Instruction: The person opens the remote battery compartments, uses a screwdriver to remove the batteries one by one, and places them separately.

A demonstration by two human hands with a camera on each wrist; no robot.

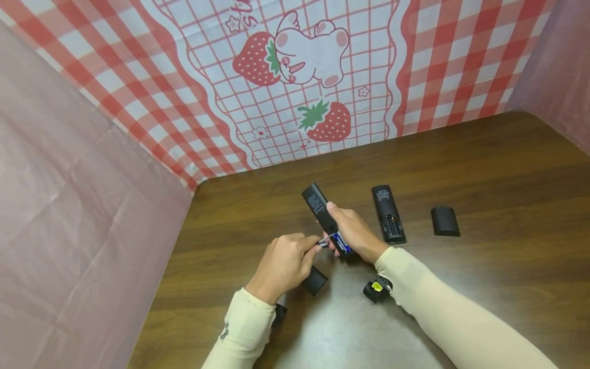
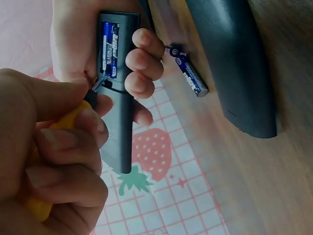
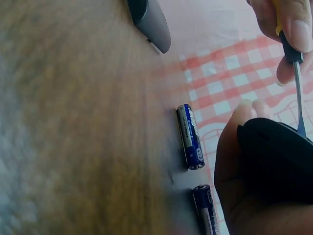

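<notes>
My left hand [image 1: 286,261] grips a screwdriver [image 2: 68,120] with a yellow handle and black collar. The tip of its metal shaft [image 3: 298,88] reaches the edge of the open battery compartment in a black remote control [image 1: 318,205]. That remote lies back side up in my right hand [image 1: 361,233], fingers wrapped around its sides. Two blue batteries [image 2: 111,54] sit side by side in the compartment. Loose on the table, in the right wrist view, are a blue battery [image 3: 190,137] and another battery [image 3: 206,210], partly cut off by the frame.
Right of my hands lies a second black remote [image 1: 388,212] with its compartment uncovered, and beyond it a black battery cover [image 1: 445,221]. Another dark cover [image 1: 315,280] rests by my left hand. A patterned cloth [image 1: 304,148] backs the wooden table [image 1: 484,169].
</notes>
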